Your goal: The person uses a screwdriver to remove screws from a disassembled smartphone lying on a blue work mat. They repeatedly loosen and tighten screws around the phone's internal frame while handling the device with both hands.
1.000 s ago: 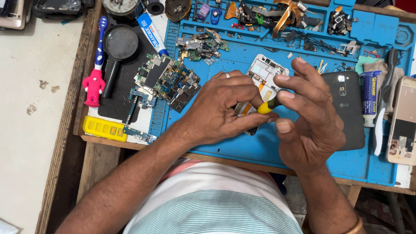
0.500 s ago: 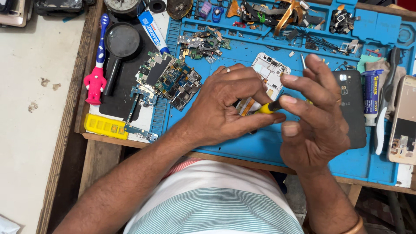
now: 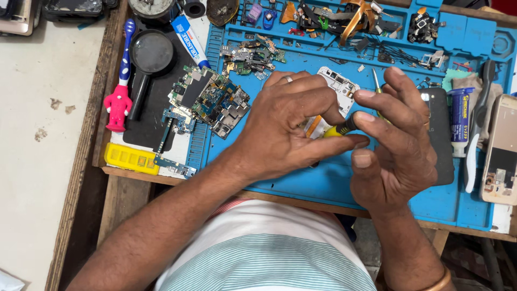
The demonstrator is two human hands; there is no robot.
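Observation:
My left hand (image 3: 285,126) lies over a white opened phone body (image 3: 338,85) on the blue work mat (image 3: 323,183) and grips it, with only the phone's top end showing past my fingers. A small screwdriver with a yellow and black handle (image 3: 336,131) sits between my left thumb and the fingertips of my right hand (image 3: 396,145), which pinch its black end. A thin metal rod (image 3: 376,81) sticks up beside my right index finger. The screwdriver's tip is hidden under my left hand.
A heap of circuit boards (image 3: 207,99) lies left of my hands, with a black magnifier (image 3: 151,54), a pink-handled toothbrush (image 3: 119,97), a glue tube (image 3: 189,40) and a yellow tray (image 3: 132,158). At right are a black phone (image 3: 439,134), a small tube (image 3: 459,121) and another opened phone (image 3: 501,151).
Both hands have stayed over the white phone. My right fingers have shifted along the screwdriver handle and spread a little, and the handle has turned slightly between them.

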